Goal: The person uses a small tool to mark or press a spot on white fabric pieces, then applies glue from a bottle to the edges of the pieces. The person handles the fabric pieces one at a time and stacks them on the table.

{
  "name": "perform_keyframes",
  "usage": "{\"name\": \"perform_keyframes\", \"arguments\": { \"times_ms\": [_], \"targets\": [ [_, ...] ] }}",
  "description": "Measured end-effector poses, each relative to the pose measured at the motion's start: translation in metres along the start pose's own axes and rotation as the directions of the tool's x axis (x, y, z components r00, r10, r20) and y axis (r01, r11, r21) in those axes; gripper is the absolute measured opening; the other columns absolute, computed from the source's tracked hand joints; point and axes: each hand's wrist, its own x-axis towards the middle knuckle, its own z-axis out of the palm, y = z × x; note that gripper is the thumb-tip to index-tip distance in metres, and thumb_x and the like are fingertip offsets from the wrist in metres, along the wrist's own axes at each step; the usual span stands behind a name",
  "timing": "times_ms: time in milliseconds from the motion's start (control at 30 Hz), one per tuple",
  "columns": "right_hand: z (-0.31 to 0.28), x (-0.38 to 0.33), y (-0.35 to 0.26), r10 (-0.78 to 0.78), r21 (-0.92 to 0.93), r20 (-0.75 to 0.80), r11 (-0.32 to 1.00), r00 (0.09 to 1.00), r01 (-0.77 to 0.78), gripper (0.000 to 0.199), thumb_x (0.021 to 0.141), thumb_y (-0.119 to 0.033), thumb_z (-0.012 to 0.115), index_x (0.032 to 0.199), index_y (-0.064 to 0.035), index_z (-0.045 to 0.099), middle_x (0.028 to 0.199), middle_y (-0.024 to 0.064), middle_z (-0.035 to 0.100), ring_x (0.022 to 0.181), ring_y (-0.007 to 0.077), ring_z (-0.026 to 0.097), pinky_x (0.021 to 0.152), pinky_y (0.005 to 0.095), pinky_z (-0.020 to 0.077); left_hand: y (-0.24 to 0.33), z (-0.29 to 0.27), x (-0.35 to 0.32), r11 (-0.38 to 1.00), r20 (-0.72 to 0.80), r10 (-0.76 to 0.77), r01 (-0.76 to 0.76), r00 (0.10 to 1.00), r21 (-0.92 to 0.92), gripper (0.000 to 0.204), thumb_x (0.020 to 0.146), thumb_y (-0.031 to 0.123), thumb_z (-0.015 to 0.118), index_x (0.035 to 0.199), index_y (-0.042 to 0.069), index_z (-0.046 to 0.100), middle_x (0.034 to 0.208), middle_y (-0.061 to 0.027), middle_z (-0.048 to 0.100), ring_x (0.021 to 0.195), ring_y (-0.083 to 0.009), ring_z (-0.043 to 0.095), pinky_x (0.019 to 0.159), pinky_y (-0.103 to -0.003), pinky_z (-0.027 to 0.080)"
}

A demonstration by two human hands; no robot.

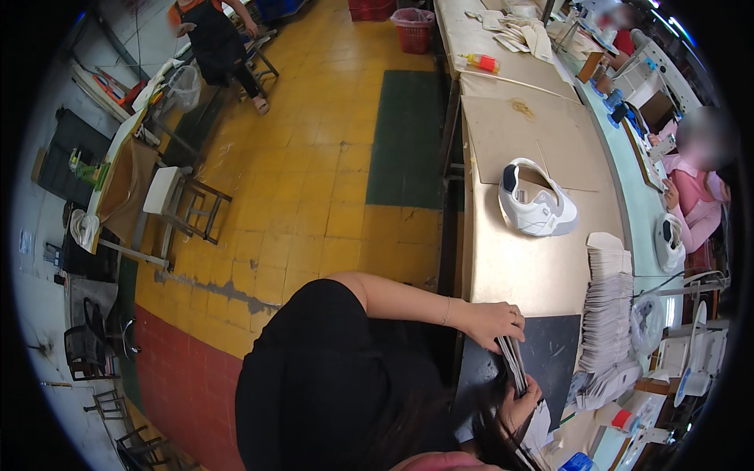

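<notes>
Holding a thin stack of flat insoles point(514, 363) on edge between both hands, the person works at the near end of a long tan workbench point(510, 271), over a dark mat point(554, 353) laid on its surface. The left hand point(492, 323) comes in from above, its fingers curled down over the top edge of the stack; the right hand point(518, 407) cups the lower end from beneath, closed around it, and a white sheet point(540, 428) (paper or another insole, hard to tell) sits against that hand. Both hands are shut on the stack, which stands nearly upright rather than lying flat.

Judging by how they look, these pieces are light, thin and somewhat flexible, so a loose pinch would likely let them fan out or slide against each other; squeezing across the flat faces near the middle, with a hand at each end to square the edges, seems the surest hold. They do not look fragile.

Just to the right of the mat, a long fanned row of pale insoles point(609, 314) runs along the bench edge. Further up the bench lies a white sneaker point(538, 206) on its side, well apart from the hands. Across the bench a co-worker in a pink sleeve point(691, 208) sits beside a second white shoe point(669, 242).
</notes>
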Motion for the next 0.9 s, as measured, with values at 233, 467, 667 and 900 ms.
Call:
{"name": "perform_keyframes", "arguments": {
  "times_ms": [233, 467, 667, 900],
  "targets": [
    [0.008, -0.007, -0.006, -0.046, 0.064, 0.058, 0.997, 0.997, 0.042, 0.041, 0.071, 0.008, 0.063, 0.110, -0.0005, 0.055, 0.107, 0.0168, 0.053, 0.102, 0.0341, 0.053, 0.089, 0.0379, 0.0420, 0.005, 0.005, 0.006, 0.988, 0.052, 0.054, -0.061, 0.997, 0.144, 0.028, 0.069, 0.019, 0.071, 0.095, 0.011, 0.065, 0.094, -0.0070, 0.057, 0.100, -0.0248, 0.053, 0.086, -0.038, 0.040],
    [-0.002, -0.004, 0.002, -0.070, 0.042, 0.062, 0.997, 0.996, 0.067, 0.035, 0.071, 0.010, 0.059, 0.105, 0.0016, 0.057, 0.097, 0.0167, 0.056, 0.092, 0.0346, 0.055, 0.085, 0.0382, 0.0437, 0.014, -0.004, 0.009, 0.961, 0.104, 0.081, -0.105, 0.991, 0.256, 0.019, 0.069, 0.028, 0.070, 0.079, 0.013, 0.064, 0.089, -0.0038, 0.056, 0.094, -0.0224, 0.052, 0.079, -0.036, 0.039],
    [0.001, 0.002, 0.009, -0.071, 0.024, 0.142, 0.997, 0.987, 0.068, 0.040, 0.067, 0.012, 0.054, 0.105, -0.0014, 0.059, 0.096, 0.0158, 0.055, 0.093, 0.0362, 0.055, 0.086, 0.0396, 0.0425, 0.019, -0.005, 0.015, 0.946, 0.220, 0.066, -0.131, 0.973, 0.298, 0.025, 0.066, 0.033, 0.071, 0.079, 0.012, 0.065, 0.090, -0.0052, 0.057, 0.095, -0.0243, 0.051, 0.078, -0.037, 0.039],
    [-0.034, -0.013, -0.006, -0.131, 0.116, -0.116, 0.983, 0.984, 0.145, 0.033, 0.075, 0.001, 0.064, 0.107, -0.0003, 0.059, 0.101, 0.0145, 0.055, 0.097, 0.0304, 0.055, 0.087, 0.0371, 0.0424, 0.025, 0.017, 0.034, 0.994, 0.358, 0.024, 0.014, 0.933, -0.104, 0.025, 0.079, 0.028, 0.066, 0.087, 0.005, 0.061, 0.084, -0.0119, 0.061, 0.077, -0.0293, 0.061, 0.066, -0.041, 0.048]
  ]
}}
